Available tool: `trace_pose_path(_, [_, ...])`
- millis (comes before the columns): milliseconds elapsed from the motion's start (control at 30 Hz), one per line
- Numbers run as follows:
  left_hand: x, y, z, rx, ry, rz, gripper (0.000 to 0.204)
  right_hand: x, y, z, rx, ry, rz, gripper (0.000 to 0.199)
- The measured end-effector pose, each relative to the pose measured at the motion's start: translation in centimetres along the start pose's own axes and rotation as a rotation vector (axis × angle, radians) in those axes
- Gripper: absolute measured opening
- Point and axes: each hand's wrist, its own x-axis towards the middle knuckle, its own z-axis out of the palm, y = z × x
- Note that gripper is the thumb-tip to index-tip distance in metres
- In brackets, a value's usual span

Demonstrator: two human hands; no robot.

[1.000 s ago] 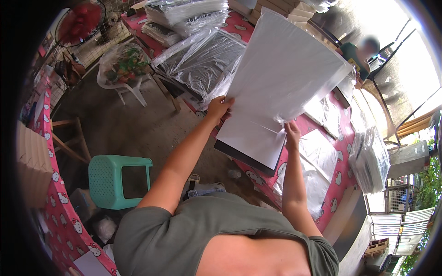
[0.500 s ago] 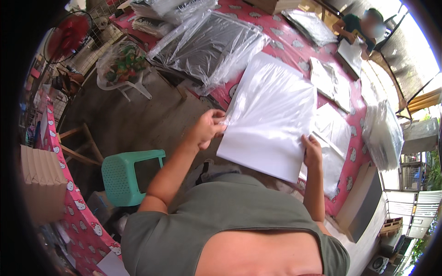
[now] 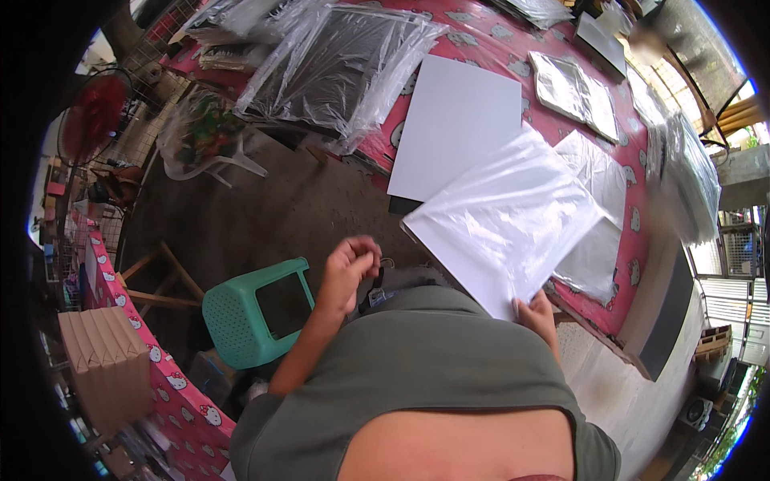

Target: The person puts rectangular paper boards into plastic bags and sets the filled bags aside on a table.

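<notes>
Pinching the near corner of a plastic-covered white sheet (image 3: 513, 216), my right hand (image 3: 539, 317) has it closed between thumb and fingers, the rest slanting up and away from my grip. My left hand (image 3: 351, 268) is apart from it, fingers curled; I can't tell whether they meet. Beyond the sheet's far left edge, a white board (image 3: 461, 128) lies on the pink table (image 3: 481, 50). A green stool (image 3: 241, 321) stands near my left forearm.

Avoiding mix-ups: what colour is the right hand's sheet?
The sheet is white, under clear plastic; best seen in head view.
</notes>
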Motion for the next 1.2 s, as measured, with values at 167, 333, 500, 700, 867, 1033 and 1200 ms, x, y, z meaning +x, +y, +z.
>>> trace_pose_path(167, [3.8,0.5,3.9,-0.512,-0.365,-0.362,0.099,1.0,-3.5,2.6,0.073,-0.038,-0.057,0.041])
trace_pose_path(333, [8.7,-0.7,11.4,-0.627,-0.241,-0.212,0.076,1.1,-5.3,4.6,-0.074,-0.020,-0.165,0.041])
trace_pose_path(500, [12.6,2.4,13.5,-0.819,-0.369,-0.204,0.060,3.2,-5.5,4.6,-0.429,0.053,-0.611,0.039])
trace_pose_path(700, [12.1,8.1,12.3,-0.675,-0.363,0.320,0.038,3.2,-7.8,9.9,-0.165,-0.036,-0.442,0.024])
trace_pose_path(867, [13.3,12.7,10.5,-0.935,-0.222,0.633,0.033,3.6,-2.5,11.0,-0.502,-0.435,-0.647,0.029])
trace_pose_path(1033, [11.1,15.7,7.6,-0.885,-0.103,0.852,0.031,7.7,-11.0,9.7,-0.147,-0.016,-0.831,0.043])
trace_pose_path(1200, [10.3,15.0,9.3,-0.990,-0.263,0.893,0.038,10.8,-13.1,14.6,0.056,-0.224,-0.753,0.054])
